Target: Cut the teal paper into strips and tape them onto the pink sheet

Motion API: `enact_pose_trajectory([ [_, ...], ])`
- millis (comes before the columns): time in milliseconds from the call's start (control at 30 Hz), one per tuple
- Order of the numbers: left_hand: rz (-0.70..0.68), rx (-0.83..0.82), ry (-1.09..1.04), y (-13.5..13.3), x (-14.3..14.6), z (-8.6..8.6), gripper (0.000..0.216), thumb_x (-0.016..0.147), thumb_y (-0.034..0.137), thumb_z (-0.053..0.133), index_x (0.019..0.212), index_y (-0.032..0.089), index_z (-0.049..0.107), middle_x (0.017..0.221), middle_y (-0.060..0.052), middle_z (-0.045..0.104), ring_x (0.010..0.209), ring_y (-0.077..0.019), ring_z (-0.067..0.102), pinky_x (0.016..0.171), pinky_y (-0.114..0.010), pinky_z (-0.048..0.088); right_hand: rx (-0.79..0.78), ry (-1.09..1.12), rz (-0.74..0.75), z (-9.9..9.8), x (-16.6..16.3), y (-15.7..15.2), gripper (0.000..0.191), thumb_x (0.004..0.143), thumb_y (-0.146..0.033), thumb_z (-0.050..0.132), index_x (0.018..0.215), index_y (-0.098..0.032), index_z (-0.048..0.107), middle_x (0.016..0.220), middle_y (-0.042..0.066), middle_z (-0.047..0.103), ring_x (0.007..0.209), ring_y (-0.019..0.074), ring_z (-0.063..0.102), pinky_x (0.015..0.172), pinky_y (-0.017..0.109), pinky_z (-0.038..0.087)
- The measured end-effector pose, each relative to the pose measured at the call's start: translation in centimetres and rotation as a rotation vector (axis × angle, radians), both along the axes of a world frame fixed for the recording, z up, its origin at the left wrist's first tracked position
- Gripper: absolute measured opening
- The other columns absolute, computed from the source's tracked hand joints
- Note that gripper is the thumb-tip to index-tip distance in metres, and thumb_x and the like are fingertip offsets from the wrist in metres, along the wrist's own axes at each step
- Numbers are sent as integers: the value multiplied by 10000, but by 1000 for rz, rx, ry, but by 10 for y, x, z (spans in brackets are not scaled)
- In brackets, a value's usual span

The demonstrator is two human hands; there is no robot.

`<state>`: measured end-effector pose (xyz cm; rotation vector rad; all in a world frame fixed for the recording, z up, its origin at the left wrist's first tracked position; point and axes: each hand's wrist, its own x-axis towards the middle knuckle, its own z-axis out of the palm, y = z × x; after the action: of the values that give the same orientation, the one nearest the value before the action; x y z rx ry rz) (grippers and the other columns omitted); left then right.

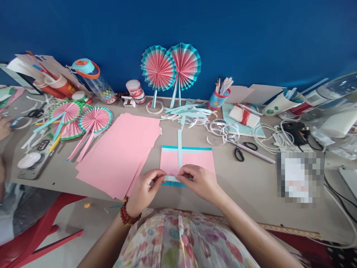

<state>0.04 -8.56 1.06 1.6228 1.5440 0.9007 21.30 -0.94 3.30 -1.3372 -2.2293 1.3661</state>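
A pink paper sheet (170, 160) with teal and pale-blue bands along its far and near edges lies in front of me. Over its near edge, my left hand (145, 188) and my right hand (196, 180) pinch a pale-blue paper strip (172, 178) between thumbs and fingers, one hand at each end of the visible stretch. The strip runs along the teal near band. Another pale-blue strip (180, 143) lies lengthwise across the far edge, its near end close to my right hand.
A stack of pink paper (119, 149) lies left. Behind are loose strips (192, 113), scissors (242, 150), a pen cup (219, 98) and two upright paper fans (182, 67). More fans (95, 121) and a phone (35, 165) lie left, beside another person's hand (4, 128). Cables (281, 137) lie right.
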Motion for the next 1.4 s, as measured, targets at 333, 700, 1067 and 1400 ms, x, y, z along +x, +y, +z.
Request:
enact_pose_trajectory([
  [333,-25,9,17,8,0,2,120,985,244,528,985,212,644,925,-10,713,806,-134,667,732,-223,510,-64,-36,40,0,-2,3,149,918,-349,563,870,-246,660,755,-48,646,665,117,530,631,237,335],
  [700,42,59,66,-13,-16,-12,174,999,232,497,1112,212,628,989,-45,696,880,-155,667,790,-261,542,-56,-19,39,-5,-14,5,172,901,-279,571,770,-210,659,773,-12,659,705,124,553,640,238,352],
  [1067,-161,361,462,-37,-23,-33,308,935,72,524,1201,173,642,1148,-114,644,1055,-246,562,920,-401,503,-126,-85,56,-3,-19,10,173,892,-307,580,782,-218,680,750,-21,662,672,119,553,624,239,345],
  [1400,-200,373,490,-37,-22,-35,300,959,94,485,1207,174,636,1101,-106,659,1019,-232,563,899,-391,507,-93,-157,77,-9,-27,8,203,884,-255,578,701,-208,651,671,-21,619,624,117,515,599,239,310],
])
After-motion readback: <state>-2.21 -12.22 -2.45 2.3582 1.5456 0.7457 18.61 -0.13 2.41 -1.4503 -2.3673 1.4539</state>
